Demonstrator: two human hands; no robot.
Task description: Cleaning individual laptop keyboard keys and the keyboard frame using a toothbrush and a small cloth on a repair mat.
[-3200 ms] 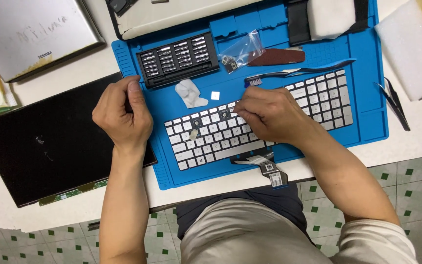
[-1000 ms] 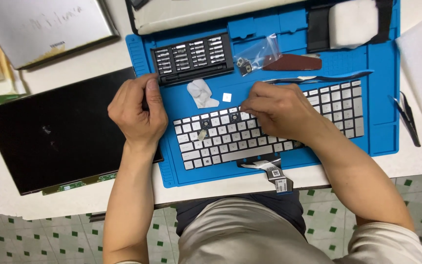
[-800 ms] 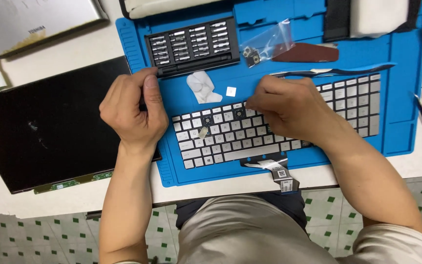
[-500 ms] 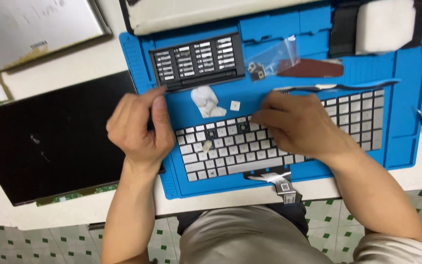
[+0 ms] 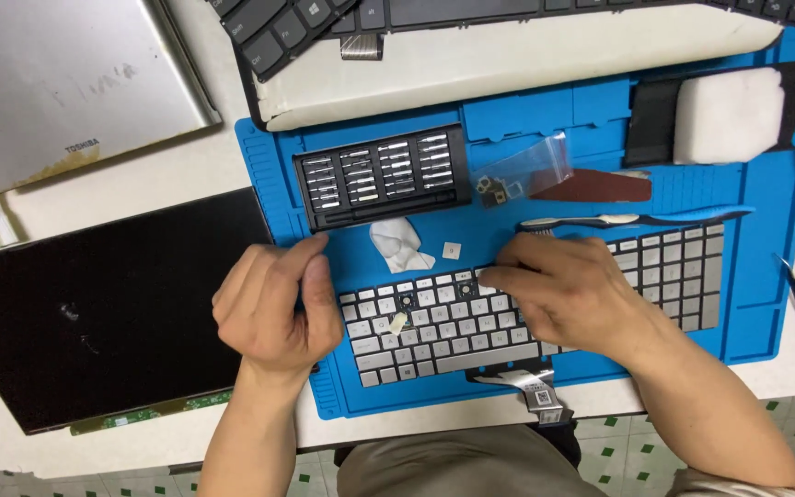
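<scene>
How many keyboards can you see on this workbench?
2. A silver keyboard lies on the blue mat, under the right hand and beside the left hand. A black keyboard sits at the top edge, partly out of frame.

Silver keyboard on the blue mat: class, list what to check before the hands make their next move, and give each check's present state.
1. Silver keyboard lies flat on the blue mat: ok.
2. Right hand rests on the keys: ok.
3. Left hand steadies the keyboard's left end: cannot tell.
4. Loose white keycap is off the keys: ok.
5. Bit case lies near the hands: ok.
</scene>
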